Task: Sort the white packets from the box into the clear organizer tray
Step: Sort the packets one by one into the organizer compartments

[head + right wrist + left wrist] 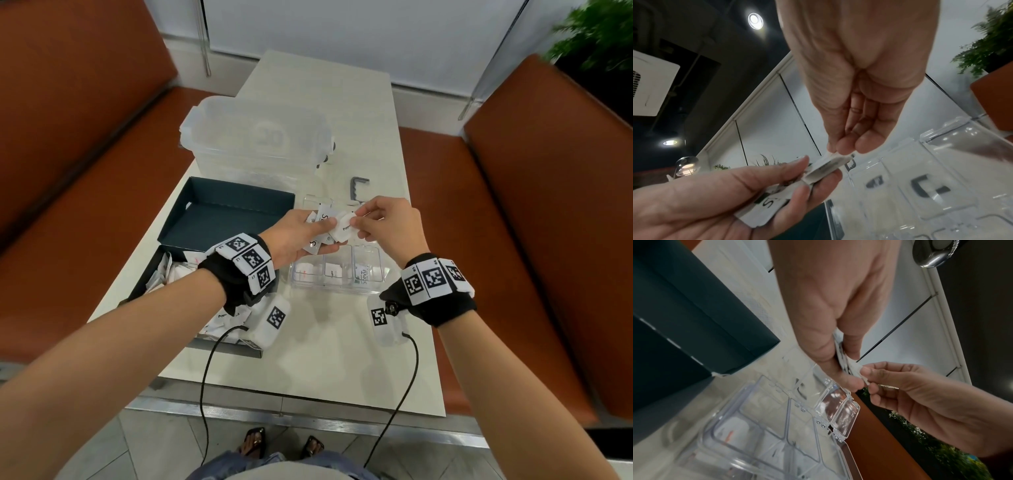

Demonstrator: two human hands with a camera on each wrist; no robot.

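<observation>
Hands are meeting above the tray (pixel 371 286) on the worktop (pixel 322 359). The left hand (pixel 291 240) is cradling a small stack of packets (pixel 320 222), thumb pressing on top. The right hand (pixel 387 222) is pinching one packet (pixel 344 228) at the stack's end, its grip narrow around the edge. More packets are lying in the box (pixel 171 274) and in the tray's near compartments.
</observation>
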